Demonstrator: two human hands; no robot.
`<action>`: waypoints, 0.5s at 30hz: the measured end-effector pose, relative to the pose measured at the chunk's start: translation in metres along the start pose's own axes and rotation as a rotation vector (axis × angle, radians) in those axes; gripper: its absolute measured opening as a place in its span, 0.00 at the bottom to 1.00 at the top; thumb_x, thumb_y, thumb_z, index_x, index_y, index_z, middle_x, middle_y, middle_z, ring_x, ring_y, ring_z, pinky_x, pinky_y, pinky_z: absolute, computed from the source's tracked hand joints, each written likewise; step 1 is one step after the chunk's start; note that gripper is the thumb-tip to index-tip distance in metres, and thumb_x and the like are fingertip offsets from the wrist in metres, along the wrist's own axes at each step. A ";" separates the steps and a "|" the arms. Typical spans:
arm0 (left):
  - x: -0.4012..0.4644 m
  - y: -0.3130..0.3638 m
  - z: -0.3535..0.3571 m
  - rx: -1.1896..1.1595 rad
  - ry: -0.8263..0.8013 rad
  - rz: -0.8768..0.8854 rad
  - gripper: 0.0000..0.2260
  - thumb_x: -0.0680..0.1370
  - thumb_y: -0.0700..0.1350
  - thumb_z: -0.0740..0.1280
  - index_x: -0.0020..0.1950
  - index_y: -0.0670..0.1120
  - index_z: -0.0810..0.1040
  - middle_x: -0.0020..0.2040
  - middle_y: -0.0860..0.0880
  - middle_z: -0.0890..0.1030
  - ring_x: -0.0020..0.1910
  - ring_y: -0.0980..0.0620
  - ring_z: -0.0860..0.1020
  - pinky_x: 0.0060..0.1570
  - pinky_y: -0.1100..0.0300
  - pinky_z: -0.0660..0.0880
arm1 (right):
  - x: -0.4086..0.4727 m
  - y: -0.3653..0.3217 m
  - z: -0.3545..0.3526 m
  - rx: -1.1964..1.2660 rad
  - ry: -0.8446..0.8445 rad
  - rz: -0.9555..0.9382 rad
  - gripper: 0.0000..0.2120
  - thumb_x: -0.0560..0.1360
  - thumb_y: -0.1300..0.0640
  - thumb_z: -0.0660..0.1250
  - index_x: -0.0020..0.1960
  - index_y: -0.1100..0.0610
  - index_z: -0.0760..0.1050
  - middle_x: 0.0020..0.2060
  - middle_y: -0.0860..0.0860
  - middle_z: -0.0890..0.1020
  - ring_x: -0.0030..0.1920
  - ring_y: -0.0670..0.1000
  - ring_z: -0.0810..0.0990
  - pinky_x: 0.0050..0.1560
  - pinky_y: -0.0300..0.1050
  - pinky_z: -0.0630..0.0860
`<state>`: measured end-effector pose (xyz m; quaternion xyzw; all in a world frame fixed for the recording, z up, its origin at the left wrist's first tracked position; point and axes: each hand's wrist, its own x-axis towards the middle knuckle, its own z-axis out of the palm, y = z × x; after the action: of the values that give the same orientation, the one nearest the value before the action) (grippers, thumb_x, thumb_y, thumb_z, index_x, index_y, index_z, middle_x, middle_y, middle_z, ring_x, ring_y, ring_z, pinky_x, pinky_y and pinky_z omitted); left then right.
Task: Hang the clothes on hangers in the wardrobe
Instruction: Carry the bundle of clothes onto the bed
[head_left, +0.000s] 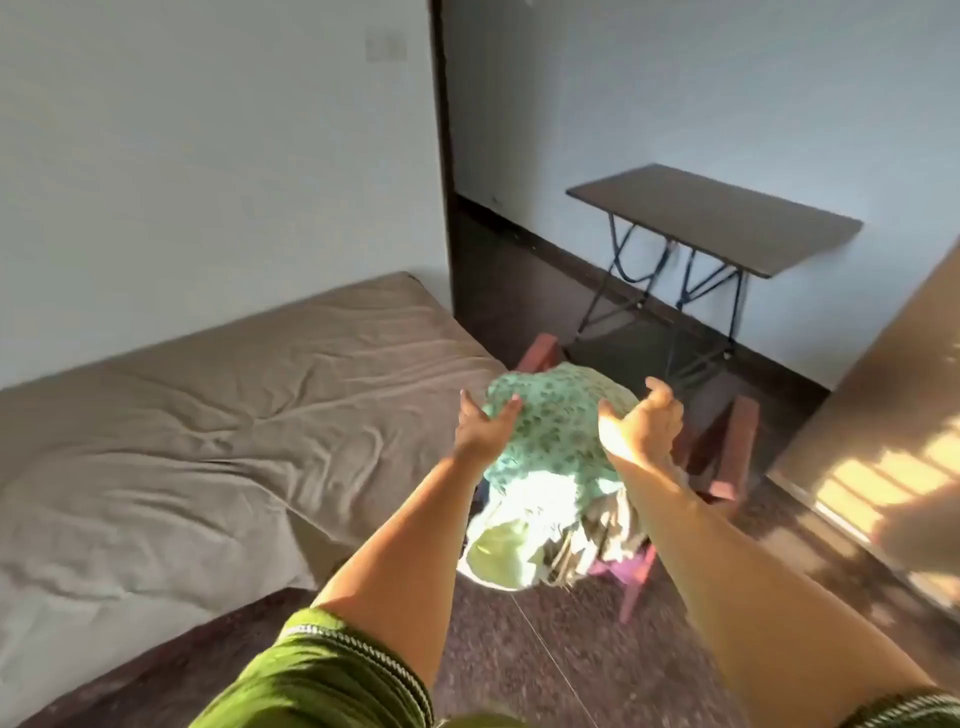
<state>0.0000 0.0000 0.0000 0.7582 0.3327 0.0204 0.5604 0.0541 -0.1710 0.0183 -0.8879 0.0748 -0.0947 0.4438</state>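
Clothes (green-printed top) between both hands' spread fingers.

Clothes prob. on chair, bed left.

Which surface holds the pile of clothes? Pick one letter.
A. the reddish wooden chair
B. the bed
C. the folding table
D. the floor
A: the pile of clothes sits on the reddish wooden chair, beside the bed and in front of the folding table.

both hands out, left hand and right hand spread over green floral garment, clothes heap on red chair, bed alongside
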 end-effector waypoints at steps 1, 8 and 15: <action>-0.001 -0.003 0.006 0.095 -0.063 0.013 0.50 0.70 0.70 0.64 0.80 0.47 0.43 0.77 0.41 0.60 0.75 0.42 0.62 0.74 0.51 0.59 | -0.002 0.010 -0.005 0.007 -0.024 0.137 0.36 0.70 0.49 0.74 0.71 0.59 0.62 0.65 0.63 0.68 0.66 0.63 0.67 0.67 0.56 0.64; -0.001 0.000 0.009 0.466 -0.121 0.013 0.52 0.62 0.76 0.66 0.79 0.52 0.54 0.77 0.40 0.58 0.75 0.37 0.56 0.73 0.43 0.56 | -0.002 0.029 -0.031 -0.254 -0.276 0.436 0.55 0.62 0.23 0.64 0.72 0.63 0.61 0.67 0.61 0.68 0.68 0.62 0.67 0.69 0.55 0.66; -0.007 0.004 0.015 -0.019 -0.144 -0.023 0.61 0.52 0.61 0.82 0.76 0.48 0.51 0.71 0.46 0.66 0.70 0.42 0.66 0.69 0.46 0.67 | -0.002 0.023 0.004 -0.250 -0.354 0.607 0.76 0.36 0.14 0.60 0.73 0.59 0.59 0.65 0.60 0.68 0.62 0.59 0.72 0.62 0.55 0.73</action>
<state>0.0025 -0.0171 0.0002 0.7484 0.3000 -0.0378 0.5903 0.0521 -0.1810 -0.0030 -0.8753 0.2676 0.2063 0.3459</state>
